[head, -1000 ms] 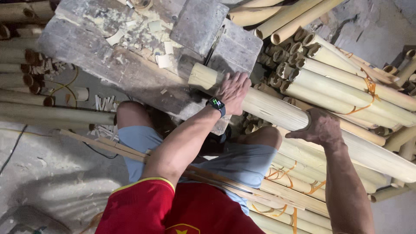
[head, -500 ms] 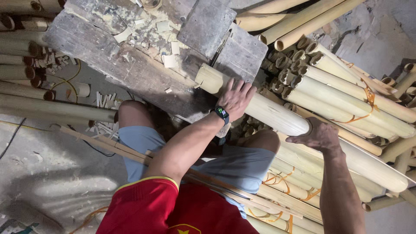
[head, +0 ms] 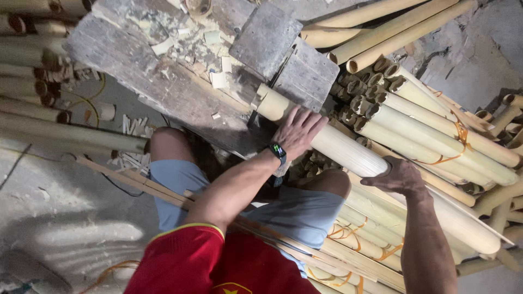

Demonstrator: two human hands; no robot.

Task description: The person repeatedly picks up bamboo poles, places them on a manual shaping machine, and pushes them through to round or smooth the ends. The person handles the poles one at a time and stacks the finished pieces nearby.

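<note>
The left hand (head: 298, 130), a dark wristwatch (head: 278, 152) at its wrist, lies flat with fingers spread on a thick pale bamboo pole (head: 354, 155). At four o'clock the right hand (head: 399, 177) grasps the same pole from above. The pole's cut end rests at ten o'clock on a grey weathered wooden block (head: 163, 81) strewn with chips. Bundled pale bamboo poles (head: 436, 130) lie at two o'clock.
</note>
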